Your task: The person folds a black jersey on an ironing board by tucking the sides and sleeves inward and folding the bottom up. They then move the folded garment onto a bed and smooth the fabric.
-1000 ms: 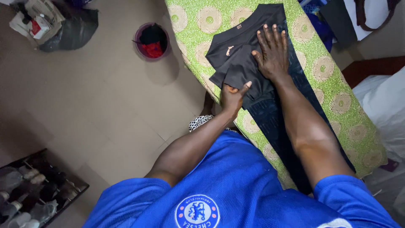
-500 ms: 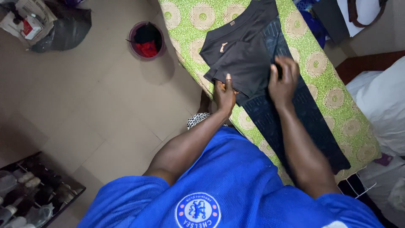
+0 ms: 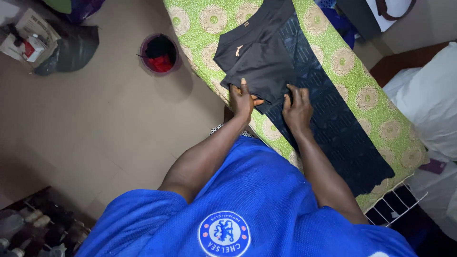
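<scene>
Black shirt (image 3: 259,57), folded, lies on the ironing board (image 3: 333,62), just ahead of both my hands. My left hand (image 3: 243,100) is at the near left corner of the shirt: the fingers (image 3: 243,88) lie flat on top of the cloth and the thumb points to the right along the near edge, so the hand pinches the hem. My right hand (image 3: 297,107) is at the near right corner. Its fingers (image 3: 291,93) are curled together and touch the edge of the shirt, but I cannot tell if they really grip the cloth or only press on it.

Under the shirt, and running back below my right hand and forearm, a long dark patterned cloth (image 3: 333,128) lies along the board. The board has a green cover with round cream patterns, and it runs from my body away past the fingers.

On the floor, well to the left of my left hand, stands a round bucket (image 3: 158,53) with red and dark things inside. Further left lies a dark bag (image 3: 71,45) with some boxes beside it. Right of my right hand, beyond the board, is a white sheet (image 3: 428,104).
</scene>
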